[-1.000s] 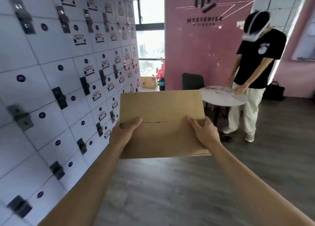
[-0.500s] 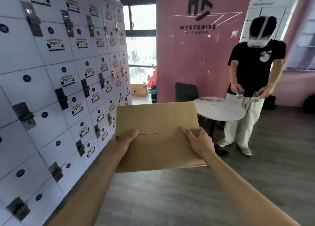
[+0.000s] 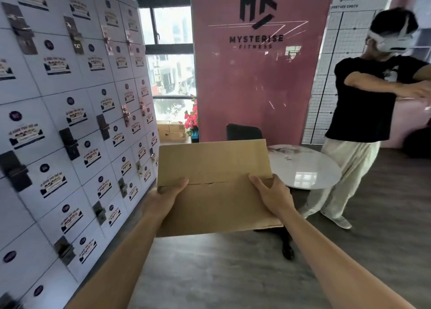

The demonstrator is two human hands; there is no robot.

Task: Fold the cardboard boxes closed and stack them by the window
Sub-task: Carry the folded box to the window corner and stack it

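I carry a brown cardboard box (image 3: 214, 168) in front of me, its top flaps folded shut with a seam across the middle. My left hand (image 3: 163, 198) grips its left edge, thumb on top. My right hand (image 3: 271, 196) grips the right edge, thumb lying on the top flap. Far ahead, a stack of closed cardboard boxes (image 3: 171, 131) stands on the floor under the window (image 3: 170, 59).
A wall of white lockers (image 3: 70, 122) runs along the left. A pink banner (image 3: 256, 63) stands ahead with a dark chair (image 3: 243, 132) and round white table (image 3: 305, 168) before it. A person in a black shirt (image 3: 363, 103) stands at right. Red flowers (image 3: 191, 119) sit beside the stack.
I have moved closer to the window with the box held the same way. The person at right has raised their arms and turned away from the table.
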